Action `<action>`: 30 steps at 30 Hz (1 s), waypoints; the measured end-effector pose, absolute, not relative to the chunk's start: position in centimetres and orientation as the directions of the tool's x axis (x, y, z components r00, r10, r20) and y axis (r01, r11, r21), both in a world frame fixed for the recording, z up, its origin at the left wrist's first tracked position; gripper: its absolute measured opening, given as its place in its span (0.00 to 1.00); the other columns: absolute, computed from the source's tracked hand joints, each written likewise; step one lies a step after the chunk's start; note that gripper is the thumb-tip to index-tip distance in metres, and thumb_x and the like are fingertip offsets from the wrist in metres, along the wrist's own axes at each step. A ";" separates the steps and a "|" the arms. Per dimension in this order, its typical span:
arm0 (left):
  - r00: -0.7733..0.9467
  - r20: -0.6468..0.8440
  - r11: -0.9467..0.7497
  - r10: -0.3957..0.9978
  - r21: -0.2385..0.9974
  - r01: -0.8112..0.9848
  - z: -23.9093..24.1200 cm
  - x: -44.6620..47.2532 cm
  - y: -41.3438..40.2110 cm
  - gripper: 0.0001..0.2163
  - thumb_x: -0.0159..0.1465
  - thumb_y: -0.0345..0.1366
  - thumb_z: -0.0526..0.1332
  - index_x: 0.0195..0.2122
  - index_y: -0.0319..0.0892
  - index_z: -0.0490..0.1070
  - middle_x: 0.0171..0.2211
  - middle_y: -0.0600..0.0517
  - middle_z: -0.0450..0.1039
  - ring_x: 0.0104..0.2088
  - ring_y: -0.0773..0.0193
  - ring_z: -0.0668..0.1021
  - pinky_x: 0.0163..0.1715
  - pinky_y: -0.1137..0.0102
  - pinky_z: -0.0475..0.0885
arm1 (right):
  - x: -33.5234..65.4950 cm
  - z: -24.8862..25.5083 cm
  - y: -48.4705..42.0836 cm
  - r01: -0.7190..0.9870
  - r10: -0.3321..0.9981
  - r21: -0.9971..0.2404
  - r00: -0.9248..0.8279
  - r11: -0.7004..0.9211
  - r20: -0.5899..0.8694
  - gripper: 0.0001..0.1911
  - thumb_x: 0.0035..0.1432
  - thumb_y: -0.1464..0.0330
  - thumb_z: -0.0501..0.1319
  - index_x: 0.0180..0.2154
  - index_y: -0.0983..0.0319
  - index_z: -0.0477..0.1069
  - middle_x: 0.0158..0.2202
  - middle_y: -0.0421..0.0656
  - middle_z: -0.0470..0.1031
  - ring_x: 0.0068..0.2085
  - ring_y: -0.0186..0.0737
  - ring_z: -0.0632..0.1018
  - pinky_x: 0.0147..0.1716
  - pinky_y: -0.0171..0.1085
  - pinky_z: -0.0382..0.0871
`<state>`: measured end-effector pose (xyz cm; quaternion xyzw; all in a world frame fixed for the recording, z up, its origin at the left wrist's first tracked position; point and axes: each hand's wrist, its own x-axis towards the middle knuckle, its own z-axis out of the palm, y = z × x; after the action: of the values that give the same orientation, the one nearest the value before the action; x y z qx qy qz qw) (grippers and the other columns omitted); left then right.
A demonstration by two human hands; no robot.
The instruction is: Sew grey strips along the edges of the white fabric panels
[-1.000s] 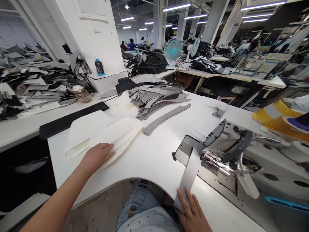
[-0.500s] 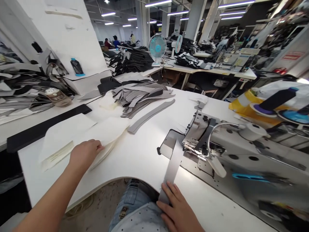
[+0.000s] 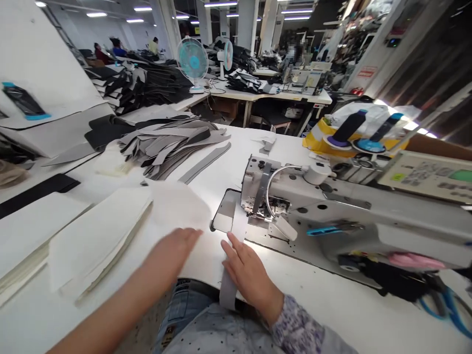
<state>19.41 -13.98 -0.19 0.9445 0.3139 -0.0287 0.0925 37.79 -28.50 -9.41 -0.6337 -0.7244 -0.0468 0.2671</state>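
My left hand (image 3: 173,253) is smeared by motion at the table's front edge and carries a thin white fabric piece (image 3: 179,206) just left of the sewing machine (image 3: 332,206). My right hand (image 3: 247,270) lies flat, fingers stretched, on a long grey strip (image 3: 228,292). The strip runs from the table edge up under the machine's presser foot (image 3: 263,206). Both hands sit close together in front of the needle plate (image 3: 224,219).
A stack of white pieces (image 3: 92,236) lies at the left, with a pile of grey strips (image 3: 173,145) behind it. Thread cones (image 3: 348,128) stand behind the machine, a control panel (image 3: 424,177) at its right. Fans and other workers' tables are far back.
My view swung right. My left hand left the white stack and moved right with one white piece. My right hand slid up the grey strip toward the machine.
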 end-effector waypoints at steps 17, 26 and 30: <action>0.787 -0.231 -0.753 0.573 0.232 0.616 -6.7 32.2 -8.4 0.24 0.50 0.54 0.63 0.46 0.47 0.71 0.48 0.47 0.73 0.52 0.49 0.71 0.56 0.56 0.61 | 39.2 -12.3 -29.3 0.955 0.926 -0.216 -0.114 0.202 0.361 0.09 0.63 0.75 0.61 0.45 0.60 0.72 0.50 0.45 0.74 0.50 0.44 0.73 0.52 0.45 0.69; 0.692 -0.469 -0.607 0.548 0.346 0.716 -4.3 32.9 -6.9 0.15 0.55 0.52 0.57 0.33 0.47 0.72 0.37 0.52 0.76 0.36 0.59 0.76 0.29 0.71 0.66 | 40.7 -10.9 -28.2 0.933 0.963 -0.337 -0.035 0.128 0.268 0.16 0.61 0.72 0.60 0.51 0.60 0.70 0.56 0.45 0.70 0.59 0.53 0.66 0.62 0.54 0.58; 0.655 -0.483 -0.573 0.581 0.328 0.751 -4.3 33.0 -6.7 0.17 0.55 0.51 0.57 0.39 0.48 0.75 0.41 0.51 0.77 0.40 0.57 0.77 0.31 0.71 0.67 | 41.0 -11.1 -27.6 0.926 0.965 -0.359 -0.025 0.120 0.259 0.18 0.59 0.73 0.60 0.52 0.60 0.69 0.57 0.46 0.69 0.60 0.52 0.65 0.63 0.53 0.56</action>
<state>33.04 -6.70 -4.35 0.8716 0.3822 -0.1633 0.2600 40.95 -27.63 -11.10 -0.6618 -0.7144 0.0446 0.2228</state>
